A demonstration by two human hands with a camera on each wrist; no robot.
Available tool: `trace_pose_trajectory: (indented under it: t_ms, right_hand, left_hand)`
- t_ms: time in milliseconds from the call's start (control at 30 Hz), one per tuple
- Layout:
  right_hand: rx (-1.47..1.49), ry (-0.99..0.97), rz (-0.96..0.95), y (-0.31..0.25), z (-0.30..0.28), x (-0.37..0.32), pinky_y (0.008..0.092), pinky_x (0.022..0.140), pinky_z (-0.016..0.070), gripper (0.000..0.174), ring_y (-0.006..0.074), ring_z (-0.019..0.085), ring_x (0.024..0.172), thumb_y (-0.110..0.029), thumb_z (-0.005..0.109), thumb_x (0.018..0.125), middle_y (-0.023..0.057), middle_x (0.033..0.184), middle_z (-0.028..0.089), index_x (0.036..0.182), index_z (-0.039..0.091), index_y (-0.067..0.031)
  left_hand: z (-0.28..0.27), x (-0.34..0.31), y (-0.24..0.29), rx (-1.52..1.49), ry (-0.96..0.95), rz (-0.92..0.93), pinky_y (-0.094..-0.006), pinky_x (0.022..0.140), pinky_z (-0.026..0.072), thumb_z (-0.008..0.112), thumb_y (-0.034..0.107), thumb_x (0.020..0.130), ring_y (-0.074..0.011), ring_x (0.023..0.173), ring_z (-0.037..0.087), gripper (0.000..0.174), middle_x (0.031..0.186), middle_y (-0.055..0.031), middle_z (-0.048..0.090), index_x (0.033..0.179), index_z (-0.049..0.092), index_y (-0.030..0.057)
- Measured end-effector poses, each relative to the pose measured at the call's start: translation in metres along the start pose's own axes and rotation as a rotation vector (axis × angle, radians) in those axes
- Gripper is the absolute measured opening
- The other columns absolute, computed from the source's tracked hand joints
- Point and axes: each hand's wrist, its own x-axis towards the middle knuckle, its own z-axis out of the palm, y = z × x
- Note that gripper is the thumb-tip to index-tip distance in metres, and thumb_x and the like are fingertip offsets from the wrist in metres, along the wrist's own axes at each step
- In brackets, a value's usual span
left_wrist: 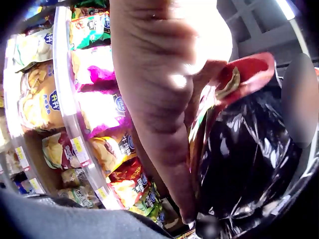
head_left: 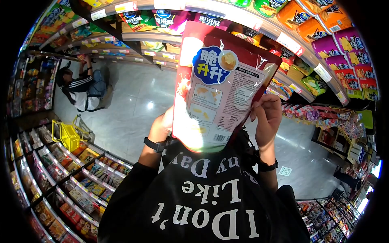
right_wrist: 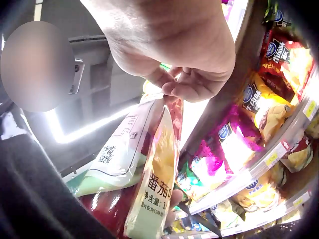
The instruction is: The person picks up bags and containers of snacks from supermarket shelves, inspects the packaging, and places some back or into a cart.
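A large red snack bag (head_left: 219,93) is held up before the chest, its printed back panel towards the head camera. On the panel are a blue logo, small pictures, dense text and a barcode. My left hand (head_left: 165,120) holds its left edge low down, most of the fingers hidden behind the bag. In the left wrist view that hand (left_wrist: 154,84) lies along the bag's side. At the opposite edge, my right hand (head_left: 268,117) pinches the bag between thumb and fingers. The right wrist view shows the right fingertips (right_wrist: 182,89) closed on a corner of the bag (right_wrist: 124,144).
Curved shelves of chip bags (head_left: 340,60) rise just ahead. Low shelves of packaged snacks (head_left: 77,178) stand at the left, near a yellow shopping cart (head_left: 67,135). Another person (head_left: 83,89) crouches in the aisle to the left. Grey floor (head_left: 133,93) stretches between the shelves.
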Motion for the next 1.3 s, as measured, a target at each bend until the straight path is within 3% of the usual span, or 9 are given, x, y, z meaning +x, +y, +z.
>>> trace_pose_trajectory:
  t_ms: [33,67,133,233,467,667,933,1133,1300]
  right_hand:
    - [-0.007,-0.003,-0.006,0.002,-0.004,0.0,0.0196,0.053,0.0394,0.02,0.0064,0.051,0.06,0.007,0.057,0.09,0.003,0.082,0.056,0.105,0.047,-0.0035]
    - [-0.008,-0.001,-0.007,0.002,-0.005,0.0,0.0196,0.053,0.0394,0.02,0.0064,0.051,0.06,0.007,0.057,0.09,0.003,0.082,0.056,0.105,0.047,-0.0035]
    - [-0.011,-0.004,-0.046,0.002,-0.006,0.0,0.0198,0.053,0.0404,0.021,0.0068,0.051,0.061,0.006,0.057,0.091,0.0031,0.083,0.056,0.106,0.047,-0.0035]
    - [-0.036,-0.037,-0.016,0.003,-0.008,-0.003,0.0203,0.054,0.0415,0.023,0.0073,0.053,0.062,0.006,0.057,0.091,0.0034,0.085,0.056,0.109,0.047,-0.0035]
    - [0.063,-0.084,0.046,0.0,0.005,-0.01,0.0203,0.059,0.0428,0.03,0.0076,0.056,0.071,0.002,0.058,0.092,0.0043,0.094,0.06,0.119,0.045,-0.0032]
    - [0.013,-0.245,0.105,0.001,0.005,-0.012,0.0185,0.064,0.0414,0.035,0.0054,0.055,0.075,-0.011,0.055,0.098,0.0044,0.104,0.064,0.13,0.048,0.0003]
    - [-0.076,-0.27,0.056,-0.002,0.006,-0.012,0.0193,0.063,0.0389,0.024,0.0028,0.051,0.073,-0.014,0.049,0.102,-0.0022,0.086,0.06,0.114,0.061,0.0019]
    - [-0.139,-0.203,0.031,0.0,0.009,-0.013,0.0195,0.063,0.0309,0.022,0.0026,0.038,0.071,-0.015,0.049,0.102,-0.0056,0.078,0.049,0.104,0.062,0.0029]
    - [-0.153,-0.158,0.001,0.007,0.003,-0.015,0.0198,0.063,0.03,0.022,0.0028,0.037,0.071,-0.015,0.049,0.102,-0.006,0.077,0.047,0.099,0.062,0.0029]
  left_hand:
    - [0.001,0.004,0.0,-0.066,-0.118,0.016,-0.0405,0.105,0.0443,0.042,0.043,0.103,-0.0272,0.127,0.051,0.064,0.142,-0.0171,0.048,0.148,0.031,-0.0003]
    - [0.003,0.004,-0.001,-0.066,-0.119,0.015,-0.0405,0.105,0.0443,0.042,0.043,0.103,-0.0272,0.127,0.051,0.064,0.142,-0.0171,0.048,0.148,0.031,-0.0003]
    - [0.017,0.003,0.004,0.081,0.094,0.032,-0.0427,0.108,0.0413,0.029,0.058,0.101,-0.0287,0.13,0.047,0.075,0.146,-0.0162,0.043,0.152,0.023,0.0028]
    - [0.02,0.001,0.006,0.115,0.137,0.014,-0.0439,0.108,0.0408,0.025,0.063,0.099,-0.0305,0.13,0.047,0.08,0.146,-0.0177,0.042,0.152,0.024,0.0025]
    - [0.015,0.001,0.006,0.053,0.145,0.011,-0.044,0.108,0.0409,0.025,0.064,0.099,-0.0307,0.13,0.047,0.081,0.147,-0.018,0.042,0.151,0.024,0.0023]
    - [0.013,-0.002,0.008,0.017,0.144,0.008,-0.0442,0.108,0.0409,0.025,0.064,0.099,-0.0309,0.131,0.047,0.081,0.147,-0.0182,0.042,0.151,0.024,0.0022]
    - [0.008,0.0,0.008,-0.025,0.134,0.011,-0.0443,0.108,0.0409,0.026,0.065,0.098,-0.0312,0.131,0.047,0.082,0.147,-0.0186,0.042,0.151,0.024,0.002]
    - [0.008,-0.004,0.009,-0.052,0.126,0.012,-0.0444,0.108,0.041,0.026,0.065,0.098,-0.0314,0.131,0.047,0.083,0.147,-0.0189,0.041,0.151,0.024,0.0018]
    - [0.006,-0.003,0.01,-0.092,0.11,0.003,-0.0445,0.108,0.041,0.026,0.066,0.098,-0.0316,0.131,0.047,0.083,0.147,-0.0191,0.041,0.151,0.024,0.0017]
